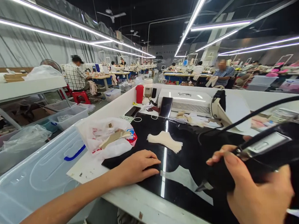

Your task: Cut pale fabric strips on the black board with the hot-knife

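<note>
My left hand (139, 166) lies flat on the glossy black board (145, 125), fingers stretched out and holding nothing. Just beyond its fingertips is a cream fabric piece (165, 141), narrow in the middle and wider at both ends. A plastic bag (111, 136) with beige scraps inside sits left of the fabric, behind my left wrist. On the right, my right hand (260, 189) is wrapped round a dark device with a silver panel (265, 145); blur hides its exact kind. A pale shape (183, 179) shows on the board between my hands; whether cloth or reflection I cannot tell.
At the back stand a white vented box (188, 101), a phone (166, 106), a red container (139, 93) and a white lamp-like shade (232, 109). A black cable (252, 116) arcs at right. A clear bin (43, 171) is at left. Co-workers sit farther off.
</note>
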